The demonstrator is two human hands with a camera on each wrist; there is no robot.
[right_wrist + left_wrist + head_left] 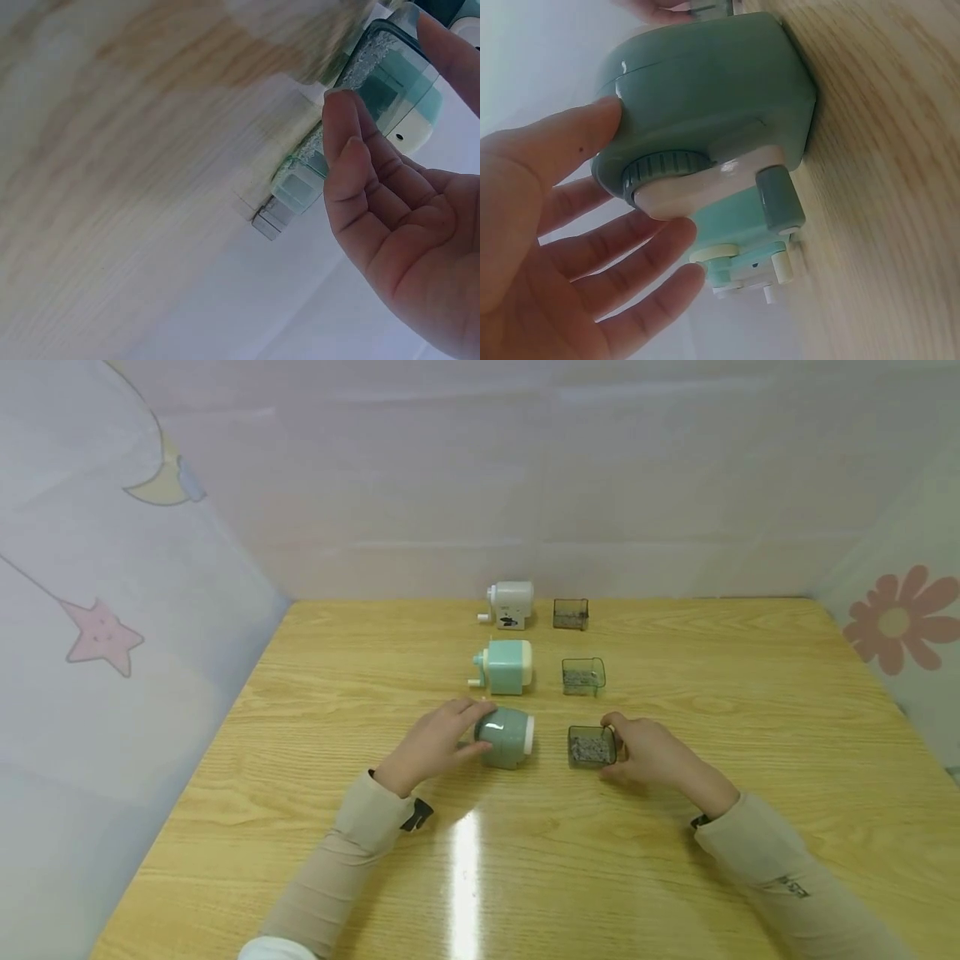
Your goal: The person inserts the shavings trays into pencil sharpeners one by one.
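Note:
My left hand [438,742] holds a dark green crank pencil sharpener [506,739] between thumb and index finger. In the left wrist view, the sharpener's pale crank arm [712,184] faces that hand's other fingers, which are spread. My right hand [651,753] grips a clear shavings drawer [591,748] by its right end, thumb and fingers on opposite sides. Grey shavings lie inside it. The right wrist view shows the drawer [397,71] beside the fingertips. A gap of table separates sharpener and drawer.
Behind stand a mint pencil sharpener [506,667] and a white one [513,603], each with a clear drawer to its right: the middle drawer [582,677] and the far drawer [571,614]. The wooden table [337,693] ends at a pale backdrop [420,485].

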